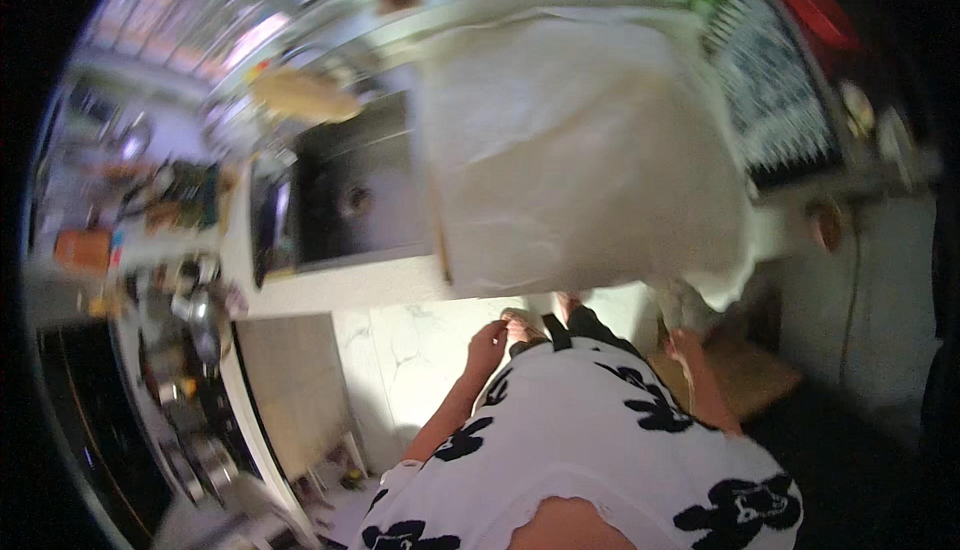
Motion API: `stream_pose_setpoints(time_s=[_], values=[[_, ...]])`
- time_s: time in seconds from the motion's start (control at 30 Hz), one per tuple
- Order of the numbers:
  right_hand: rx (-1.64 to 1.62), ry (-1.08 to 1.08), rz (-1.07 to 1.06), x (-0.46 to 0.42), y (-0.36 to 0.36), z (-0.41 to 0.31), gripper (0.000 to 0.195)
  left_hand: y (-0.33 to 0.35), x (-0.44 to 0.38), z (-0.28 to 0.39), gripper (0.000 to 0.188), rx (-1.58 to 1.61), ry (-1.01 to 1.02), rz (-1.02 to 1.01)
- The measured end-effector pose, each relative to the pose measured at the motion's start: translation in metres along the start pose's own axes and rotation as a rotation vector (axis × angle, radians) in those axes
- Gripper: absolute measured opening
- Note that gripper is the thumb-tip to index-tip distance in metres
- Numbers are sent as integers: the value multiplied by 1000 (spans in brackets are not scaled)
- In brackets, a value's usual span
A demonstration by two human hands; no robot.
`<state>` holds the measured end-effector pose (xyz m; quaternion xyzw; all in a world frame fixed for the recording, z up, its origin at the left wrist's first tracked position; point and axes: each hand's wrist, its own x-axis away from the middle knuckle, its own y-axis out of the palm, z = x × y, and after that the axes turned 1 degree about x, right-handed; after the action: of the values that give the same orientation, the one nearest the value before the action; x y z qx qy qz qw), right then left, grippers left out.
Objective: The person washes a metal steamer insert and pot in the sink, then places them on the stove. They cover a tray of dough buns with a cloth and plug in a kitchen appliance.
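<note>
A large off-white cloth [585,167] lies creased over the worktop in front of me and hangs past its front edge. My right hand [686,347] is low at my right side, its fingers closed around what looks like a pale greyish cloth [684,306]; blur hides whether this joins the large cloth. My left hand [491,341] hangs in front of my left hip with loosely bent fingers and nothing visible in it. Left of the cloth is a dark sink [382,197] with a round drain. A thin brown strip [441,242] runs along the cloth's left edge.
A yellowish oval object [306,94] stands behind the sink. Metal cookware [202,325] crowds the left counter. At right lie a fringed grey textile [772,85] and a red object [814,2]. A brown wooden surface [739,377] is low beside my right hand.
</note>
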<state>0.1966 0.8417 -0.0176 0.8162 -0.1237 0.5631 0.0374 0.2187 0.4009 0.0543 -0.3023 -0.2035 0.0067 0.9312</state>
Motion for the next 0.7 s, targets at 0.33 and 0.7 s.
stream_pose_setpoints(time_s=[0.33, 0.7], values=[[1604, -651, -424, 116, 162, -77, 27, -11, 84, -60, 27, 163, -352, 279], [1264, -1131, -718, 181, 343, -64, 20, -33, 194, -158, 27, 246, -499, 567]])
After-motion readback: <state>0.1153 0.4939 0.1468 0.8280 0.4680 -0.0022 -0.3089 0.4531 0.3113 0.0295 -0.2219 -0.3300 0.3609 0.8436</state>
